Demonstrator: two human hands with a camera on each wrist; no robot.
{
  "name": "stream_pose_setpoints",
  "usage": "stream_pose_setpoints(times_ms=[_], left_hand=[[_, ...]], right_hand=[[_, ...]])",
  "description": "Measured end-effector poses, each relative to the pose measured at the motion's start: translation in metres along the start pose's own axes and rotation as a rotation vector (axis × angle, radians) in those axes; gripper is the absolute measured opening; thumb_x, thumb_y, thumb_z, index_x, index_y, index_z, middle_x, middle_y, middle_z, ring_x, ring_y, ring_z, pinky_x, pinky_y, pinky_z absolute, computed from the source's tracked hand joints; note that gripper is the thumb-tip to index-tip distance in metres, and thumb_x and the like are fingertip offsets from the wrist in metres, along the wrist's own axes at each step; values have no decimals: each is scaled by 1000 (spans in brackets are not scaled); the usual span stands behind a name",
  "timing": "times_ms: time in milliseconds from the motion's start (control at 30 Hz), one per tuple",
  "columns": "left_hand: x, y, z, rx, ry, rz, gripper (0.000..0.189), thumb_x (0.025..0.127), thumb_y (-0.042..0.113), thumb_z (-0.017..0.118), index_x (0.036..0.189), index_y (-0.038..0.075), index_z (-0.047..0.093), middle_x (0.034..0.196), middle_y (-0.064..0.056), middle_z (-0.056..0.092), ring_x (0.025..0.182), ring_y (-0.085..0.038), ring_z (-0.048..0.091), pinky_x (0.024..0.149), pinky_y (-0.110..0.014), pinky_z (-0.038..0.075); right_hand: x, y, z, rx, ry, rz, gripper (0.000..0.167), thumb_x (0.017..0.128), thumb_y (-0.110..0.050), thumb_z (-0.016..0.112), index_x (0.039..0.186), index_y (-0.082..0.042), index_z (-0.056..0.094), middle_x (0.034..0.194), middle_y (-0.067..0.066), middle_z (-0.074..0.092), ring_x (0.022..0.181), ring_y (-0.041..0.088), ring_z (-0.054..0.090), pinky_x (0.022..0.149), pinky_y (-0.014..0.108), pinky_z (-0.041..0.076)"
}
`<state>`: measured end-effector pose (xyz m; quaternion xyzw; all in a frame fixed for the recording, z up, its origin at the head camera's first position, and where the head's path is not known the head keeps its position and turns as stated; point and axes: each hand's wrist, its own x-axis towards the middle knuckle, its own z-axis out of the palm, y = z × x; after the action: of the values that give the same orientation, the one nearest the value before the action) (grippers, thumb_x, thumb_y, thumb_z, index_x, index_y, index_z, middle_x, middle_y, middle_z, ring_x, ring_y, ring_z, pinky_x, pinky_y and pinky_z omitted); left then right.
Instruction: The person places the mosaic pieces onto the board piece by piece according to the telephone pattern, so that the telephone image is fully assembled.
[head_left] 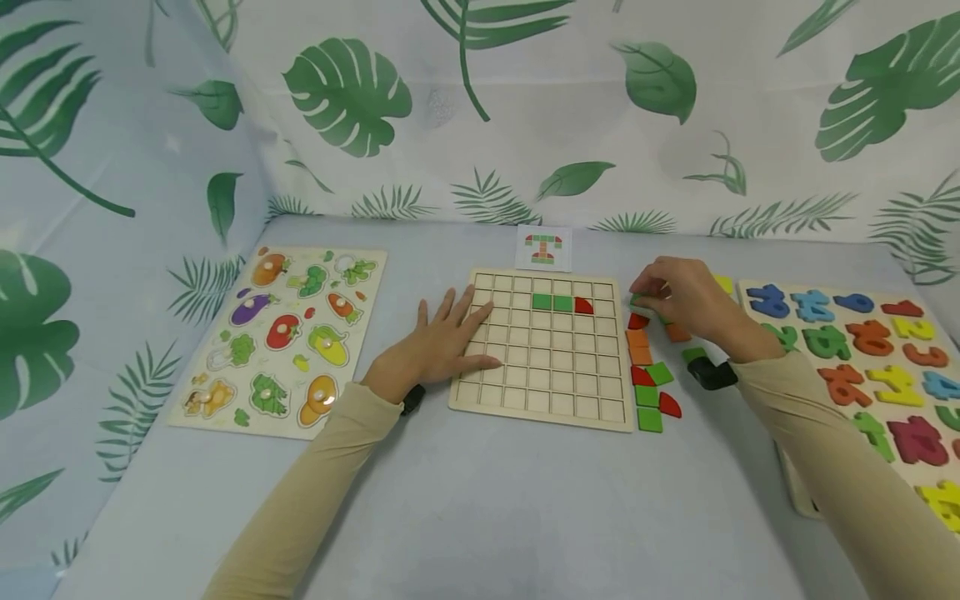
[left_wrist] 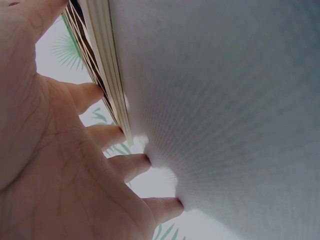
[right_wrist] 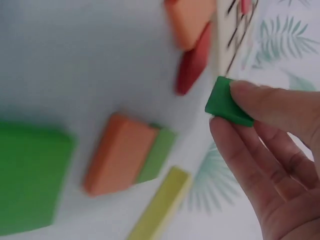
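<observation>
A wooden grid board (head_left: 525, 367) lies in the middle of the table, with two green square tiles (head_left: 552, 302) and a red quarter-round tile (head_left: 583, 306) set in its second row. My left hand (head_left: 435, 346) lies spread at the board's left side, thumb and some fingers over its edge; the left wrist view shows the fingers (left_wrist: 127, 166) stretched out. Just beyond the board's right edge, my right hand (head_left: 686, 302) pinches a green square tile (right_wrist: 225, 102) between thumb and fingertips. Loose orange tiles (head_left: 639, 347), red quarter-round tiles (head_left: 670, 406) and green tiles (head_left: 649, 419) lie beneath and beside it.
A pattern card (head_left: 543, 248) with a red, green and orange figure stands behind the board. To the left lies a vegetable puzzle (head_left: 288, 342); to the right, a letter puzzle (head_left: 870, 350) under the right forearm. A yellow tile (head_left: 723, 284) lies behind the right hand.
</observation>
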<state>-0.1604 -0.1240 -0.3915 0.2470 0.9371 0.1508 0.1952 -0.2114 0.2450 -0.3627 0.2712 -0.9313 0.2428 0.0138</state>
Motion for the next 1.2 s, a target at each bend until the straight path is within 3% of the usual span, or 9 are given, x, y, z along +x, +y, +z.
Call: stream_pose_setpoints(times_ms=[367,700,1200], left_hand=[[0,-3,2,-5,3,-6,91,104,61,52,170,16,7,173,-17,-14,158,-43,-14,119,-72,-8],[0,-2,1,-6,4,-1,91,105,61,51,170,16,8,174,-17,-13,158,-44,-13,119,-73,-7],[1,0,-1,1,-2,-1,91,104,61,52,170,16,9,174,-18,-12,158,-44,-13,119,-73,-6]], right_hand=[[27,-47,9,109,112,-177,18,83,12,82,98,4,78,92,13,73,84,28,72,76,45,61],[54,-71,43,256,29,-161,17,88,10,78,105,6,78,100,17,74,91,32,73,81,45,61],[69,-76,70,273,-7,-168,20,89,12,76,108,8,78,102,21,76,92,35,74,82,44,62]])
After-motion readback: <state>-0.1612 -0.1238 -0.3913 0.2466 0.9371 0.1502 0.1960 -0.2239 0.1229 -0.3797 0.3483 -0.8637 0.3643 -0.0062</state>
